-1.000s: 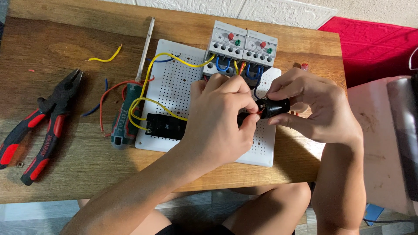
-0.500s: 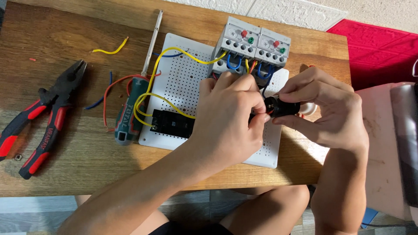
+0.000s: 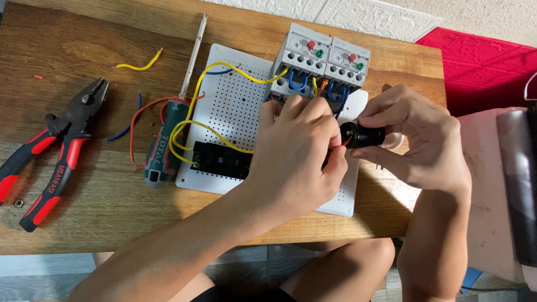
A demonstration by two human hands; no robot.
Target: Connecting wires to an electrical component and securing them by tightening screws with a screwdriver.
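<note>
So compared with a second ago, not much is changed in the grip itself, but the whole thing is seen a bit shifted: the small black cylindrical part (image 3: 363,135) is now held slightly higher and further right over the white perforated board (image 3: 235,106), just off its right edge area, below the two grey relay blocks (image 3: 324,61). The right hand (image 3: 417,140) is closed around that black part, thumb and fingers pinched on its body. The left hand (image 3: 296,151) is curled tight at the part's left end, fingertips pressed together on what looks like a red wire end (image 3: 342,144); what exactly is gripped there is mostly hidden by the knuckles, so it can't be told for sure. Going by that, the wire-to-part fiddling is judged to be mid-way, not finished, since both hands are kept locked on it across all three pictures. Nothing else is touched: the red-and-black pliers (image 3: 50,151) are left lying at the left of the wooden table (image 3: 84,50), the green-handled screwdriver (image 3: 165,145) is lying beside the board, and the yellow wires (image 3: 196,131) are looped across to the black breaker (image 3: 221,159).
</note>
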